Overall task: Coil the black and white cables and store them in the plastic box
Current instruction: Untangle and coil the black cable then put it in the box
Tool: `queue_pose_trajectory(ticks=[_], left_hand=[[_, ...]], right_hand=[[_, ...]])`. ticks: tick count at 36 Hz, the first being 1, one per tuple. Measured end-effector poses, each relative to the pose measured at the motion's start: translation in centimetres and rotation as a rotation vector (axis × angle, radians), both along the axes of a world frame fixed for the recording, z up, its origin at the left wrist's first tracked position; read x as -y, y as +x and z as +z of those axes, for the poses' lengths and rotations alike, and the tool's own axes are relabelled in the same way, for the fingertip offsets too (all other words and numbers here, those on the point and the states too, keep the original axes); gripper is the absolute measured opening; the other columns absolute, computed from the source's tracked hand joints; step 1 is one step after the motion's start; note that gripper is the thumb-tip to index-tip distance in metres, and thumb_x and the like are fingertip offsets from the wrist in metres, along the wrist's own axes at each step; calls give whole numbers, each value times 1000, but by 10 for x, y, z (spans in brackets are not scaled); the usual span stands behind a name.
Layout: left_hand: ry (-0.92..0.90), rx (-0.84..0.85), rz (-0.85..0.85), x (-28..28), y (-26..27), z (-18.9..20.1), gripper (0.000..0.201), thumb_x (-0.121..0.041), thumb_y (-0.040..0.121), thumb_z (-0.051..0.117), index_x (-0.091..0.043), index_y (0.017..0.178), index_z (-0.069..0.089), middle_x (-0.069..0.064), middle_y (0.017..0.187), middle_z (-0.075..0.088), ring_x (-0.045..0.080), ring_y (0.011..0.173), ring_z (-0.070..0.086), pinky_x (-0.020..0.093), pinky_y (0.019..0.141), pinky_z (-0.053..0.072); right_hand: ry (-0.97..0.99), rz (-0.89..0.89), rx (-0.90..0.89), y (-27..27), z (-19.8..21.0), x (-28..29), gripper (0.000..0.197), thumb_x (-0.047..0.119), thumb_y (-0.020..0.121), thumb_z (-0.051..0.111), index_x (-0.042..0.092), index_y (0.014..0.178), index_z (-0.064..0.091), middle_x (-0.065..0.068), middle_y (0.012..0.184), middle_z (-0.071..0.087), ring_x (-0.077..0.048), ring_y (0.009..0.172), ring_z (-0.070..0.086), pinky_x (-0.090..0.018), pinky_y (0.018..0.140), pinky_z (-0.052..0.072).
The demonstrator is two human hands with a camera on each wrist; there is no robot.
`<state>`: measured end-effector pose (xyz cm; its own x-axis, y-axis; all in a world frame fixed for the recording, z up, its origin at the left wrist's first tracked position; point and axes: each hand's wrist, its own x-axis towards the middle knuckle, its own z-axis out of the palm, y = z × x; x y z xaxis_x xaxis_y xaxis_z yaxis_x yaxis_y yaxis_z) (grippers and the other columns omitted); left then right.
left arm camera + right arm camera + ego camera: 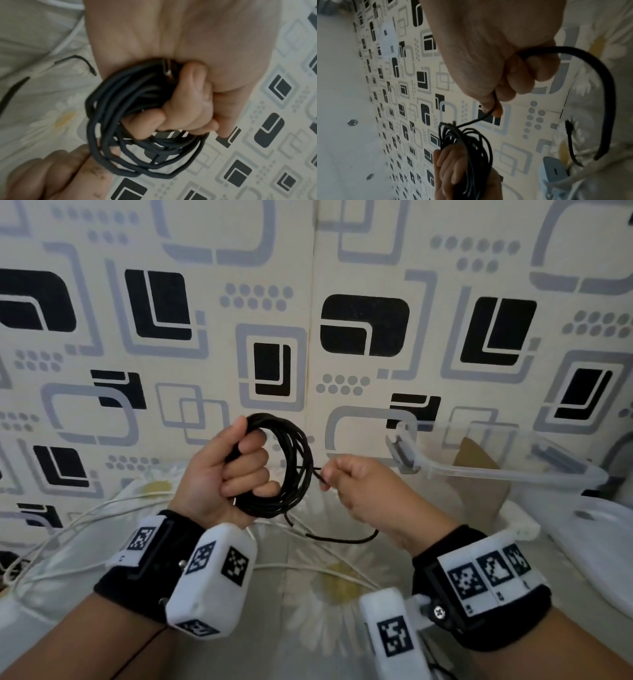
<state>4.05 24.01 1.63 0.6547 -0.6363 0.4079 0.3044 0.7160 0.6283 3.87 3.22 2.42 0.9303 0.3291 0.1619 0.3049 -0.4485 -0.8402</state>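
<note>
My left hand (pixel 236 470) grips a coil of black cable (pixel 291 467) in its fist, held upright above the bed. The same coil (pixel 130 142) fills the left wrist view, with a plug tucked under my fingers (pixel 181 108). My right hand (pixel 346 477) pinches the loose end of the black cable right beside the coil, and the tail (pixel 342 538) hangs below in a loop. In the right wrist view the strand (pixel 474 119) runs from my right hand (pixel 494 108) to the coil (pixel 465 148). The white cable (pixel 85 518) lies loose on the bedsheet. The clear plastic box (pixel 507 470) stands at the right.
A daisy-print sheet (pixel 329 587) covers the bed under my hands. A patterned wall (pixel 308 302) stands close behind. A translucent white lid (pixel 592 535) lies at the far right beside the box. A brown triangular object (pixel 476 474) sits behind the box.
</note>
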Motion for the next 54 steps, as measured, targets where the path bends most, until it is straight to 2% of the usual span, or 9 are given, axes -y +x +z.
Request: queue_pose_trajectory(ticks=[7,11,17,20,23,27,35,41,54], left_hand=[[210,-15,250,17,-7,-1,33,-40,79,73,-18,65,52,-11,45,18,6,34,15,18,45,38],[261,-65,327,25,-12,0,36,-42,87,58,-18,61,48,-11,44,17,6,34,12,19,42,37],[364,-111,451,31,-14,3,39,-39,90,43,-17,57,44,-11,38,24,5,32,10,19,40,30],[425,-81,467,33,-12,0,39,-37,90,43,-17,56,45,-10,40,23,2,28,19,20,40,32],[422,-81,450,35,-12,-2,40,-37,90,42,-17,56,45,-9,40,23,3,28,21,21,41,34],[269,-98,383,36,-12,-2,43,-38,94,36,-17,57,43,-9,42,17,5,28,20,22,45,39],[25,-46,22,27,0,-9,38,-34,98,48,-11,68,52,-5,45,29,11,36,30,27,59,44],[153,-120,297,39,-11,-4,41,-38,93,39,-16,58,46,-6,43,35,9,35,39,27,52,50],[851,106,983,36,-8,-5,45,-56,96,40,-22,101,69,3,71,66,20,66,68,35,68,53]], right_hand=[[78,-50,129,-2,-3,-2,27,10,100,42,16,96,68,1,90,72,-7,85,66,-21,80,47],[361,-9,115,-3,-4,-6,45,0,97,32,25,110,66,1,109,71,-11,106,65,-36,98,50],[395,-40,350,-10,-12,-12,30,37,88,38,40,108,60,-9,94,69,-26,89,65,-46,77,56],[315,-76,432,-7,-12,-10,40,58,94,37,36,122,56,10,97,68,-5,95,63,-21,82,51],[197,-61,298,-2,-11,-8,56,65,84,37,34,128,52,20,103,63,4,102,59,-23,93,48],[265,102,-28,-3,-17,-10,61,62,78,51,19,120,59,-8,109,69,-24,102,66,-50,93,52],[458,183,-224,-4,-23,-15,57,67,77,50,17,101,61,-13,92,60,-21,77,56,-29,66,47],[453,143,-61,-7,-18,-13,34,44,97,39,15,90,56,0,72,63,-9,49,52,-18,47,43],[-242,53,294,2,-10,-1,25,42,100,36,21,97,49,6,76,53,-9,70,51,-27,63,39]])
